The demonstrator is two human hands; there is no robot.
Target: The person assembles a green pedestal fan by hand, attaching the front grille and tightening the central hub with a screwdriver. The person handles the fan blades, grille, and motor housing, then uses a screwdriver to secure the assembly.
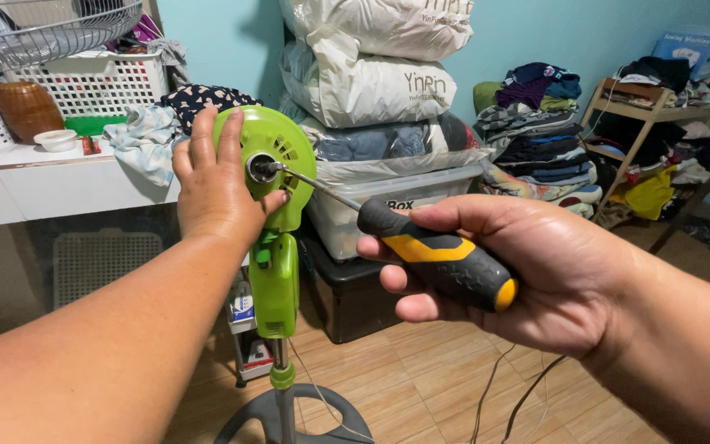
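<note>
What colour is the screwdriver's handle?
Black with yellow-orange panels; the screwdriver handle shows clearly in the head view.

A: What's hidden around the green fan motor housing [271, 168]?

B: The left hand [211, 185] covers its left side. Below it, the grey base [289, 419] is cut by the bottom edge.

Two bulging white plastic sacks [375, 57] with grey print, stacked top centre against the teal wall. Below them a clear lidded storage tub [404, 197] with a dark printed label on its front. Blue printed carton [692, 45] top right, above the wooden shelf.
</note>
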